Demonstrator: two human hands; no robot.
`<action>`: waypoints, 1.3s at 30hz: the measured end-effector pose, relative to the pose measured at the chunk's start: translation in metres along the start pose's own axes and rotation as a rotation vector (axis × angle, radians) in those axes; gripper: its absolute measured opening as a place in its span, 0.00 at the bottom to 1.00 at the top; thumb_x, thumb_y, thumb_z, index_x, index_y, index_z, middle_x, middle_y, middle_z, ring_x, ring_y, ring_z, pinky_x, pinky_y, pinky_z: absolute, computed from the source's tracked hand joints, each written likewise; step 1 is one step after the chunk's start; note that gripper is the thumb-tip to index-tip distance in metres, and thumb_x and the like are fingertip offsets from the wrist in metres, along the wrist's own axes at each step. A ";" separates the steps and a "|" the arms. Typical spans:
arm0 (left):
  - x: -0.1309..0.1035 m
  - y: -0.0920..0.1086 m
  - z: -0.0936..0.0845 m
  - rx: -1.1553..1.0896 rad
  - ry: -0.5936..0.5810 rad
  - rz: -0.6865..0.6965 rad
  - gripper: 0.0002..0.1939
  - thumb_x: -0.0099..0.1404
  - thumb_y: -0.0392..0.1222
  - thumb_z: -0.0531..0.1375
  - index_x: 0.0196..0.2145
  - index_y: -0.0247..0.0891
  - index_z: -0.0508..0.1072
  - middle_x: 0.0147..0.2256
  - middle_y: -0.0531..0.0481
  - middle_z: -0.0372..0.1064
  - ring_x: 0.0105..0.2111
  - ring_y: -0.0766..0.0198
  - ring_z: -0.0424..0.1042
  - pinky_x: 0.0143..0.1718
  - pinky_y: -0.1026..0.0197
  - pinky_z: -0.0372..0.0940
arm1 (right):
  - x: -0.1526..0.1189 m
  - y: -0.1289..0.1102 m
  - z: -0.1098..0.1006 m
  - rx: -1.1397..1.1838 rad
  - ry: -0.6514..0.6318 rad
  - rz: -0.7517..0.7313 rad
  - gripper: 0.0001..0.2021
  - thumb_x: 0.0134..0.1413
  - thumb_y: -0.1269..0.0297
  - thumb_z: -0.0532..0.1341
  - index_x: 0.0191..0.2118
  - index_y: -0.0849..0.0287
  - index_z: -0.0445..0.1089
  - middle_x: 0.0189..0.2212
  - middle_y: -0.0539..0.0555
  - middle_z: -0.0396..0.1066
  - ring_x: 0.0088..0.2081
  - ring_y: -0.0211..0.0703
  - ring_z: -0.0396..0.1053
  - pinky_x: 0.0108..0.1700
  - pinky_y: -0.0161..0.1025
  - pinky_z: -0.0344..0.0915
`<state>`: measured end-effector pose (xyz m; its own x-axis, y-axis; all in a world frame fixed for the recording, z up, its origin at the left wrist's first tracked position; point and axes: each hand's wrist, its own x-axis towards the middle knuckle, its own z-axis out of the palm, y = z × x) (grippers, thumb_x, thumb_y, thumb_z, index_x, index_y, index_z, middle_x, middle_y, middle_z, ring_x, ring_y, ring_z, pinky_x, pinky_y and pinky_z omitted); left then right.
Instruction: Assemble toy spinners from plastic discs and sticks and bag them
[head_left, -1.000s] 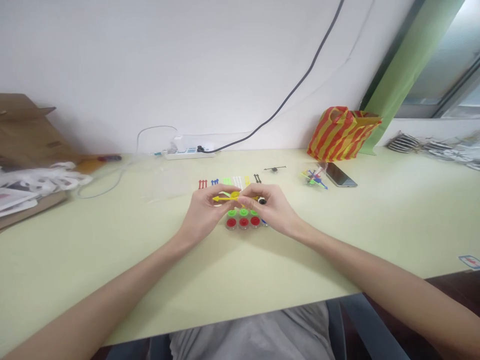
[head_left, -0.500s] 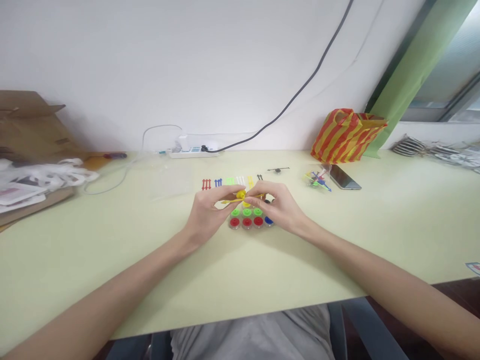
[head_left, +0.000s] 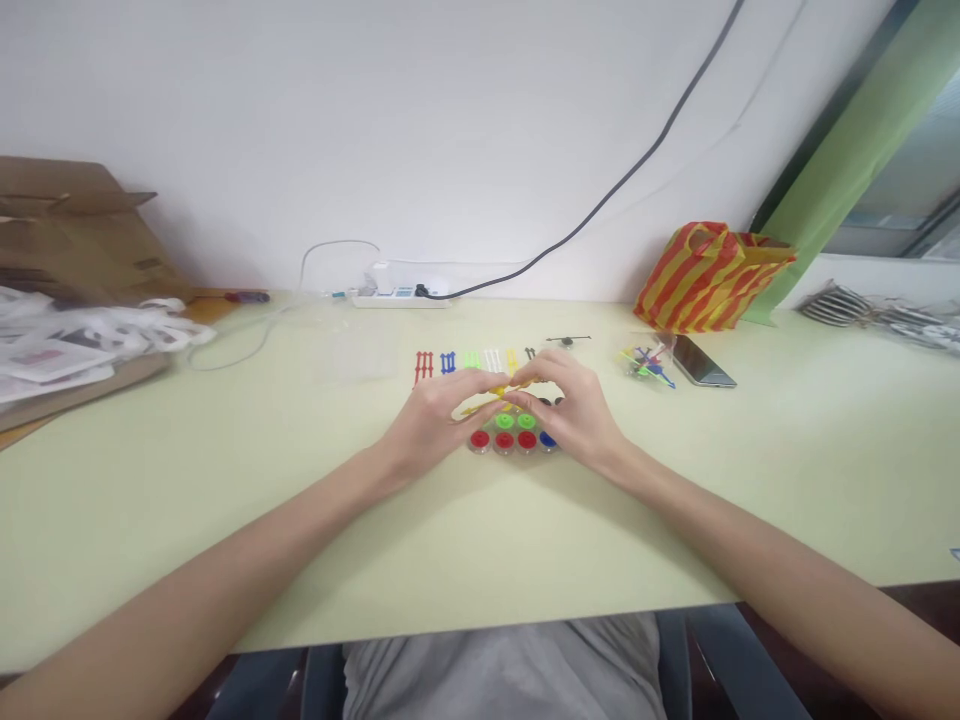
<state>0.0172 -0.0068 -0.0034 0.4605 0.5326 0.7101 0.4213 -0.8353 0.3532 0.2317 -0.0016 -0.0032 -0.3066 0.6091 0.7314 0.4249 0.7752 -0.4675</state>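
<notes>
A yellow arrow spinner (head_left: pixel 474 408) is pinched between the fingertips of my left hand (head_left: pixel 429 418) and my right hand (head_left: pixel 579 408), just above the table. Its arrow runs sideways, and my fingers cover much of its middle. Below my hands stand rows of round clear-based discs, among them red discs (head_left: pixel 503 441), green discs (head_left: pixel 505 421) and a blue disc (head_left: pixel 548 439); my right hand hides some of them. Behind my hands lie loose arrows sorted by colour: red arrows (head_left: pixel 424 364), blue arrows (head_left: pixel 448 362), green, white arrows (head_left: pixel 492 360), yellow and black.
A black arrow spinner (head_left: pixel 568 342) lies farther back. To the right are a clear bag of coloured arrows (head_left: pixel 646 364), a phone (head_left: pixel 703 362) and a striped bag (head_left: pixel 709 280). A power strip (head_left: pixel 401 298) is against the wall; a cardboard box (head_left: pixel 82 235) stands left.
The whole view has shifted slightly, so things appear farther right. Both hands still hold the yellow spinner, whose middle is now more covered by my fingers.
</notes>
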 end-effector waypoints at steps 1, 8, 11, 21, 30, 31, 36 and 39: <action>0.000 0.001 0.000 0.003 0.019 0.004 0.10 0.72 0.39 0.61 0.49 0.41 0.78 0.46 0.47 0.81 0.43 0.60 0.81 0.47 0.58 0.74 | 0.000 0.000 0.000 -0.006 0.004 -0.005 0.11 0.65 0.53 0.65 0.40 0.55 0.74 0.34 0.54 0.73 0.39 0.47 0.70 0.43 0.45 0.65; 0.000 0.009 0.000 0.009 0.058 -0.064 0.16 0.74 0.41 0.58 0.58 0.45 0.71 0.47 0.50 0.81 0.45 0.60 0.82 0.49 0.59 0.74 | 0.000 -0.006 -0.002 -0.026 -0.033 -0.026 0.09 0.68 0.56 0.62 0.45 0.53 0.76 0.35 0.54 0.75 0.40 0.48 0.69 0.45 0.47 0.65; 0.000 0.011 -0.002 0.010 0.062 -0.057 0.19 0.74 0.40 0.59 0.61 0.46 0.67 0.50 0.50 0.80 0.49 0.60 0.80 0.53 0.58 0.73 | 0.001 -0.009 -0.004 0.024 -0.037 -0.023 0.08 0.67 0.57 0.63 0.45 0.53 0.76 0.35 0.53 0.76 0.39 0.46 0.70 0.46 0.46 0.66; -0.006 0.015 -0.003 0.084 0.104 0.023 0.14 0.74 0.38 0.59 0.55 0.45 0.69 0.47 0.47 0.79 0.44 0.58 0.81 0.49 0.54 0.75 | -0.002 -0.012 -0.005 0.020 0.074 -0.176 0.09 0.66 0.55 0.64 0.41 0.54 0.78 0.32 0.55 0.77 0.35 0.45 0.71 0.40 0.46 0.66; 0.003 0.023 -0.001 -0.086 0.179 -0.244 0.15 0.71 0.44 0.63 0.53 0.46 0.67 0.40 0.53 0.80 0.41 0.59 0.82 0.44 0.57 0.75 | 0.005 -0.002 -0.004 -0.072 0.111 -0.244 0.08 0.68 0.61 0.62 0.49 0.52 0.74 0.40 0.57 0.75 0.42 0.47 0.72 0.45 0.47 0.69; 0.004 0.023 -0.001 -0.084 0.182 -0.278 0.15 0.71 0.45 0.64 0.53 0.46 0.66 0.38 0.54 0.80 0.40 0.59 0.82 0.44 0.57 0.75 | 0.006 0.000 -0.004 -0.113 0.120 -0.278 0.08 0.68 0.61 0.62 0.49 0.52 0.74 0.40 0.58 0.74 0.42 0.47 0.71 0.45 0.47 0.68; 0.003 0.023 -0.003 -0.039 0.149 -0.252 0.15 0.71 0.47 0.63 0.52 0.47 0.66 0.40 0.53 0.80 0.42 0.58 0.82 0.43 0.58 0.74 | 0.005 -0.001 0.003 -0.255 0.076 -0.355 0.07 0.69 0.62 0.60 0.41 0.52 0.76 0.34 0.55 0.74 0.37 0.45 0.69 0.40 0.45 0.64; 0.004 0.024 -0.005 0.000 0.135 -0.212 0.14 0.72 0.46 0.61 0.52 0.46 0.66 0.43 0.51 0.79 0.41 0.59 0.82 0.39 0.60 0.73 | 0.008 -0.003 0.003 -0.273 0.060 -0.345 0.10 0.71 0.63 0.58 0.40 0.52 0.76 0.32 0.54 0.75 0.37 0.45 0.69 0.41 0.45 0.63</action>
<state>0.0250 -0.0252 0.0102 0.2531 0.6729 0.6951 0.4974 -0.7067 0.5030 0.2259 0.0018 0.0028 -0.4238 0.3051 0.8528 0.5177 0.8542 -0.0483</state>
